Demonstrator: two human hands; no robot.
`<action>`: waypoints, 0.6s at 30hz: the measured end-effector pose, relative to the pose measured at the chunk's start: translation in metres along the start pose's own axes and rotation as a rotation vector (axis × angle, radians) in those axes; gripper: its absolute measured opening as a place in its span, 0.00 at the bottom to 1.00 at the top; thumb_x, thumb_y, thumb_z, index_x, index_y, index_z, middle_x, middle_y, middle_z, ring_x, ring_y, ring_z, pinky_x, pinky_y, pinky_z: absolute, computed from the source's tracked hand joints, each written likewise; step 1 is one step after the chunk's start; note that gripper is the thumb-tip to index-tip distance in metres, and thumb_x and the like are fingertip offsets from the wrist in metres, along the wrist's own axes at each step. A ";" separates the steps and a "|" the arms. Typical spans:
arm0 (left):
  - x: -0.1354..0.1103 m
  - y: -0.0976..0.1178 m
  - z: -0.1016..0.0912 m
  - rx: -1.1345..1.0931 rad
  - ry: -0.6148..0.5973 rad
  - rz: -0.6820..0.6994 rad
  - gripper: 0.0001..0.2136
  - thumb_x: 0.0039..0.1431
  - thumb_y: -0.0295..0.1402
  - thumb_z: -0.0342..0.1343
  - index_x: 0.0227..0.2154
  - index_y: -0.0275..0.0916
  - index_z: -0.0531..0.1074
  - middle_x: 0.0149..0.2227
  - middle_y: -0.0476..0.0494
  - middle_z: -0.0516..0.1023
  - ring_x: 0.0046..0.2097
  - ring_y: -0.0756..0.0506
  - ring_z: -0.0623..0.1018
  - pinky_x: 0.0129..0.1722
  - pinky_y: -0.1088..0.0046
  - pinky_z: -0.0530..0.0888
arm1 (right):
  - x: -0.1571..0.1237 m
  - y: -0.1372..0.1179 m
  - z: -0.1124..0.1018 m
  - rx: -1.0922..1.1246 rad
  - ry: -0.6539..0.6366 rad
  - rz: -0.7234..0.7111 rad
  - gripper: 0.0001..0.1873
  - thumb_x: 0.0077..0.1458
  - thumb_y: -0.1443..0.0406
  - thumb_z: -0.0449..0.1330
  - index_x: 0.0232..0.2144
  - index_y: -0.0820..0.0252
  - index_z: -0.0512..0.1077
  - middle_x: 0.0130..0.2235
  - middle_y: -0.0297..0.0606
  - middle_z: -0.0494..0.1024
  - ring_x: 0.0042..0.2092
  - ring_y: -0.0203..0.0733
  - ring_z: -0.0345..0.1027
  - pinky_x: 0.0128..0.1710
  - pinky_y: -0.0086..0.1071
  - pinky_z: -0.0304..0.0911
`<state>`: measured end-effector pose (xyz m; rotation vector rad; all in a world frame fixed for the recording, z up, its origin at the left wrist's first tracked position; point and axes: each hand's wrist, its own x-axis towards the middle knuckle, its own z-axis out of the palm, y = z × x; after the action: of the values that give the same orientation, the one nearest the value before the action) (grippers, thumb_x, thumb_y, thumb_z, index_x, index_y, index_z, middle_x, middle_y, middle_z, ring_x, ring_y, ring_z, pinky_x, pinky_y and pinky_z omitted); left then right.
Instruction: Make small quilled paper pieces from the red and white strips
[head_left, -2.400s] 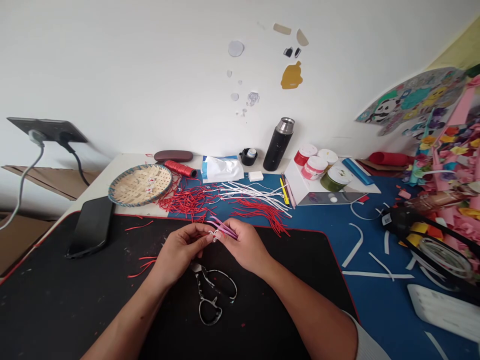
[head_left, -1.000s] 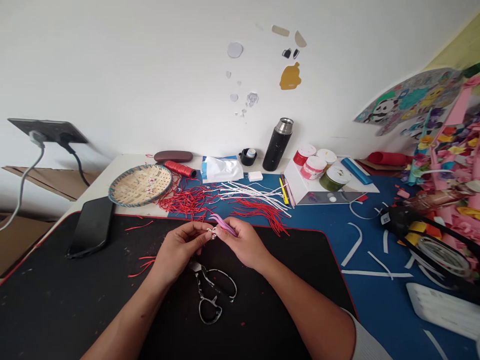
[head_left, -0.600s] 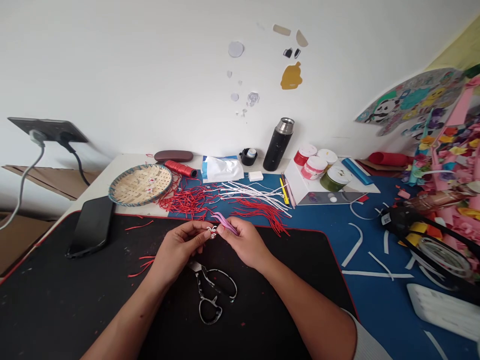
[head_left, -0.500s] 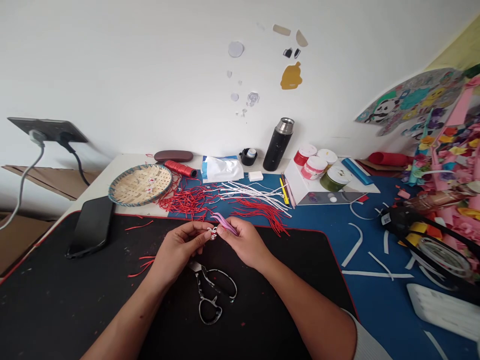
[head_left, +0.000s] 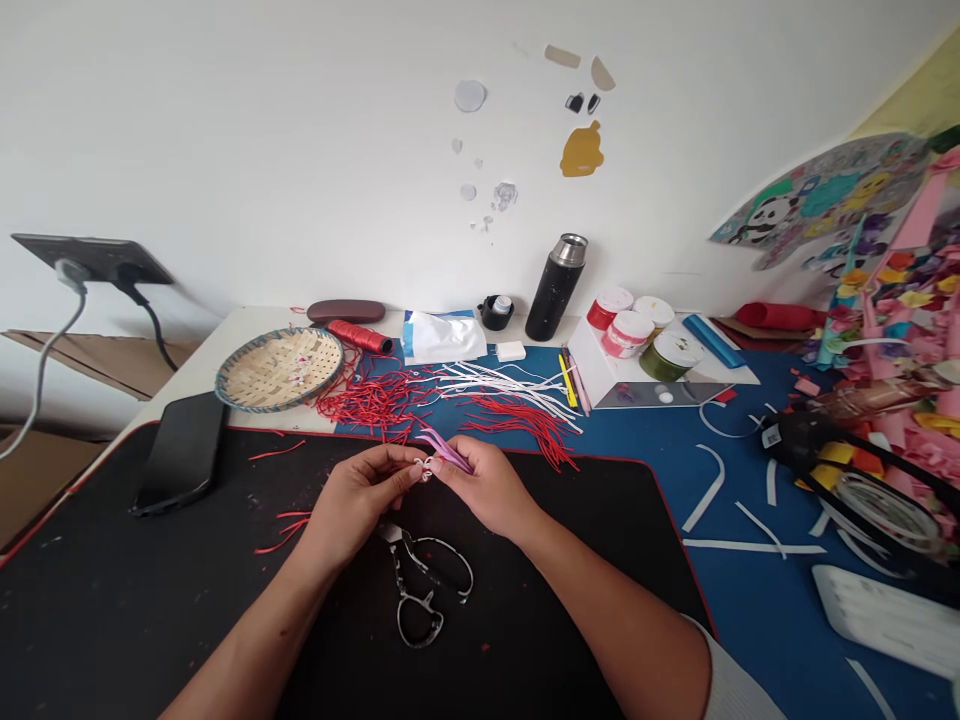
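Observation:
Between my two hands is a small looped knot of white cord point(head_left: 427, 470). My left hand point(head_left: 365, 492) pinches its left side between thumb and fingers. On the other side, my right hand point(head_left: 484, 483) has its thumb and finger at the knot and also holds purple tweezers point(head_left: 448, 452), whose tips point up and left. Just below my hands, scissors point(head_left: 424, 590) with black-and-white handles lie on the black mat point(head_left: 540, 620); their blades are partly hidden by my left hand. Cut red cords point(head_left: 521, 430) and white cords point(head_left: 502, 390) are spread beyond my hands.
A woven basket point(head_left: 281, 368) with small knotted pieces stands at the back left, near a phone point(head_left: 180, 452). Behind are a red thread spool point(head_left: 360, 337), a black flask point(head_left: 556, 288) and lidded jars point(head_left: 628, 333). White strips point(head_left: 754, 547) lie at right.
My fingers have shifted slightly on the white knot, and the right thumb is closer to it. The tweezers have tilted a little. Everything else stays in place.

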<state>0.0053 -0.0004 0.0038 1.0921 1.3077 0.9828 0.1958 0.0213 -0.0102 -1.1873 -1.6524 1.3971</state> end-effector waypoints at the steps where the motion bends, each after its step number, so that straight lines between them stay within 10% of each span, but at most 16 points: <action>1: 0.000 -0.001 0.000 0.000 0.001 -0.002 0.17 0.47 0.46 0.74 0.36 0.40 0.85 0.31 0.44 0.84 0.25 0.50 0.70 0.23 0.75 0.68 | 0.000 0.001 0.001 -0.001 0.000 0.000 0.13 0.64 0.56 0.60 0.33 0.59 0.71 0.30 0.29 0.66 0.32 0.37 0.57 0.32 0.30 0.53; 18: 0.000 0.003 0.001 0.013 0.041 -0.010 0.20 0.49 0.49 0.72 0.38 0.39 0.85 0.23 0.49 0.77 0.23 0.50 0.69 0.21 0.76 0.61 | 0.000 -0.001 0.000 -0.001 0.009 0.006 0.15 0.64 0.53 0.59 0.32 0.58 0.70 0.29 0.29 0.64 0.31 0.36 0.55 0.31 0.30 0.52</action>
<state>0.0060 0.0000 0.0063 1.0798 1.3532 0.9948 0.1954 0.0213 -0.0097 -1.1980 -1.6450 1.3927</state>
